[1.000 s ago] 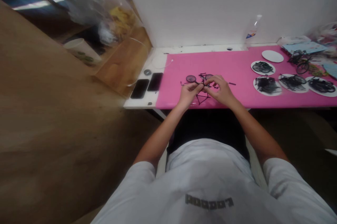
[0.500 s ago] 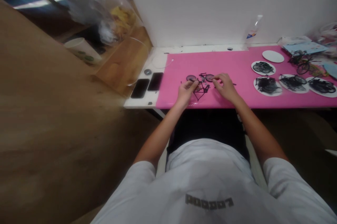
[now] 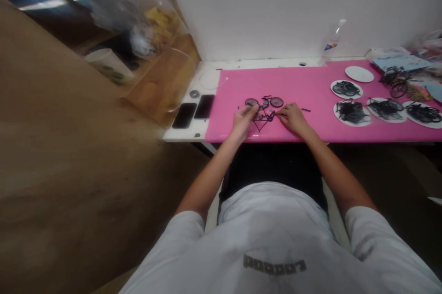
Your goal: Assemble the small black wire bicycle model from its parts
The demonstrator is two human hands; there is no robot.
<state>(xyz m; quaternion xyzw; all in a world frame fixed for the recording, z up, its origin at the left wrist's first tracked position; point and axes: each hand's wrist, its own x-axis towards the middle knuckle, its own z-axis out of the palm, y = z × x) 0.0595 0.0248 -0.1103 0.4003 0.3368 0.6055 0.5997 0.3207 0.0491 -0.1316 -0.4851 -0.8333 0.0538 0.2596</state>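
My left hand (image 3: 244, 118) is closed, thumb and fingers pinching the upper left of a black miniature bicycle frame (image 3: 261, 123) over the pink mat. My right hand (image 3: 291, 117) is at the frame's right side, its thumb and fingertips pinched together beside the dark crank part (image 3: 271, 116). Whatever lies between those fingertips is too small to make out. Just behind the frame are small spoked wheels, one on the left (image 3: 251, 101) and another on the right (image 3: 276, 102). A thin black piece (image 3: 305, 110) lies right of my right hand.
White plates heaped with black bicycle parts (image 3: 351, 113) stand to the right, near a bare white plate (image 3: 359, 73) and a dark miniature bicycle (image 3: 398, 86). Two black phones (image 3: 184, 115) lie at the left table end. A clear bottle (image 3: 333, 41) stands by the wall.
My right hand has moved down and slightly left, from beside the right wheel to the frame's right side. My left hand keeps its hold on the frame.
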